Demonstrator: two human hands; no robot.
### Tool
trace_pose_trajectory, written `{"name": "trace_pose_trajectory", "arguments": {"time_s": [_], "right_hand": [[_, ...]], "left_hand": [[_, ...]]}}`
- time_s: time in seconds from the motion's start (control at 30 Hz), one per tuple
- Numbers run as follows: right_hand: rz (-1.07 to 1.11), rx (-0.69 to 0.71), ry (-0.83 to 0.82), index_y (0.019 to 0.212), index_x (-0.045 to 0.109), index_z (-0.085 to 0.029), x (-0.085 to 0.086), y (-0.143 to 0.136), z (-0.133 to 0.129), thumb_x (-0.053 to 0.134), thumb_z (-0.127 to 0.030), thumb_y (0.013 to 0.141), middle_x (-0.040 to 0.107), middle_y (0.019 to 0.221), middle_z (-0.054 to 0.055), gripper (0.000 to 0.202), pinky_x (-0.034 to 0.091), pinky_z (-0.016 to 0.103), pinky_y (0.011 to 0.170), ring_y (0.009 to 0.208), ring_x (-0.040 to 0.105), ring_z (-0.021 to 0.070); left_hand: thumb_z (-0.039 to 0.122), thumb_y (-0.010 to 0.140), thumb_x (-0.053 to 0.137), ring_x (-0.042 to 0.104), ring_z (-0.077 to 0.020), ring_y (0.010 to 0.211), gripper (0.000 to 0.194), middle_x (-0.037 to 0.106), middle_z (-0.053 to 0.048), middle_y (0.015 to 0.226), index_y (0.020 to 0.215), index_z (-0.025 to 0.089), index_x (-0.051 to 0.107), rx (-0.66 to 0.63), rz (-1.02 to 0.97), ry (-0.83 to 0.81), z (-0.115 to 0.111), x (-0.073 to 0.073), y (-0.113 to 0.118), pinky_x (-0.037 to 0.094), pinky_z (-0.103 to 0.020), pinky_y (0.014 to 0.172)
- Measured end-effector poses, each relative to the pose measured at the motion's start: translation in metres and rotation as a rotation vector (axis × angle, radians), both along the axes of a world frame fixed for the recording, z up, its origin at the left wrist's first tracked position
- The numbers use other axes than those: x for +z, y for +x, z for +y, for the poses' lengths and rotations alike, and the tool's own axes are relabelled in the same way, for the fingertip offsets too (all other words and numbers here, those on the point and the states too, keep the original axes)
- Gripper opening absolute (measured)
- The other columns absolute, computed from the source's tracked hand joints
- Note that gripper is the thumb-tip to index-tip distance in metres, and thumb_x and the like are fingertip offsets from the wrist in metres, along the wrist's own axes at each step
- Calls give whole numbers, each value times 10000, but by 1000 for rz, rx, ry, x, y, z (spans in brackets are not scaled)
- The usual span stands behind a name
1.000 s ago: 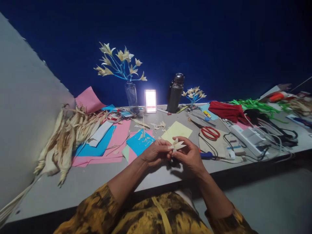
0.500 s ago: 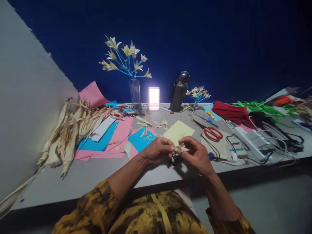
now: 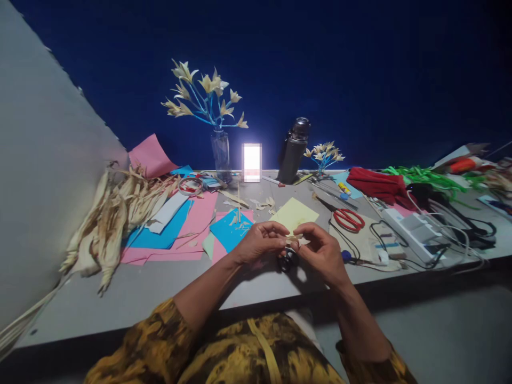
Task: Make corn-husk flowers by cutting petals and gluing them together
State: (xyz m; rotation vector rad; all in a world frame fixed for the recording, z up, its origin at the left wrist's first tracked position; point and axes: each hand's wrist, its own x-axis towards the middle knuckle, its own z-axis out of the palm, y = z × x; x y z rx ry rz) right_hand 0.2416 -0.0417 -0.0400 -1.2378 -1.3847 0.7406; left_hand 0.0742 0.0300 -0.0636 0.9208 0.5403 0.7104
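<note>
Both my hands meet over the front of the table. My left hand (image 3: 264, 242) pinches a small pale piece of corn husk (image 3: 295, 238) between thumb and fingers. From the other side my right hand (image 3: 322, 250) grips the same piece, its fingers curled close to the left fingertips. Fingers partly hide the husk, so its full shape cannot be made out. Just below the fingertips are black scissor handles (image 3: 285, 261), lying on the table or hanging near it; I cannot tell which. A pale yellow paper sheet (image 3: 298, 213) lies right behind my hands.
Dried corn husks (image 3: 108, 229) are heaped at left beside pink paper (image 3: 204, 213) and blue paper (image 3: 230, 229). Behind stand a glass vase (image 3: 221, 154) of husk flowers and a dark flask (image 3: 295, 152). Red-handled scissors (image 3: 348, 220) and a power strip (image 3: 412, 234) lie at right.
My left fingers have shifted slightly up and toward the right hand, and the fingertips are closer together around the husk piece. The pale piece shows less between them.
</note>
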Motion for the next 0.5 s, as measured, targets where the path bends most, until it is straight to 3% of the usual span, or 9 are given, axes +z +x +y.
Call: {"name": "trace_pose_trajectory", "arguments": {"time_s": [0.23,0.5], "right_hand": [[10,-54,-17,897,650,-207,-1,0,0,745,-342,784,616,831,21,200,458,235,561,691,578,152],[26,-41,-52,901,636,-205,-4,0,0,738,-348,784,615,848,33,211,473,236,581,754,610,172]], "left_hand": [[237,541,918,640,-137,542,309,705,-37,659,747,113,723,152,76,100,-6,8,4,527,-263,574],[239,582,894,640,-145,529,234,714,-61,637,709,110,746,190,85,122,-5,3,6,504,-260,559]]}}
